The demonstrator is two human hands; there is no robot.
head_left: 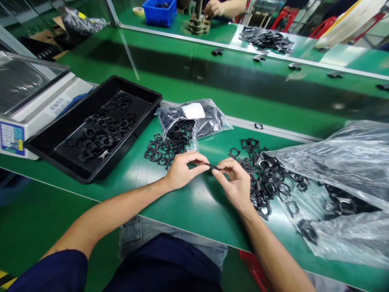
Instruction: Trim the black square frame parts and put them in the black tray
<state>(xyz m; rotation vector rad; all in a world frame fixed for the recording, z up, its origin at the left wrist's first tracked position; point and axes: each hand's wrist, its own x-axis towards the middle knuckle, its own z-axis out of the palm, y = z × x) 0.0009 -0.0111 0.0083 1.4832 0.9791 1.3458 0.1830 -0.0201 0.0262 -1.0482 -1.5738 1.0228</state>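
My left hand [182, 169] and my right hand [233, 180] meet over the green table [188, 202], both pinching one small black plastic part [212, 166] between their fingertips. Behind my left hand lies a loose pile of black ring-shaped parts [162, 149] spilling from a small clear bag [194, 117]. Beside my right hand spreads a bigger heap of the same parts [264, 174], coming out of a large clear bag [343, 182].
A black tray [75, 162] holding several parts sits at the left, next to a weighing scale [27, 97]. Beyond runs a conveyor belt [243, 81] carrying single parts. Another person's hand [214, 7] works at the far bench near a blue bin [159, 11].
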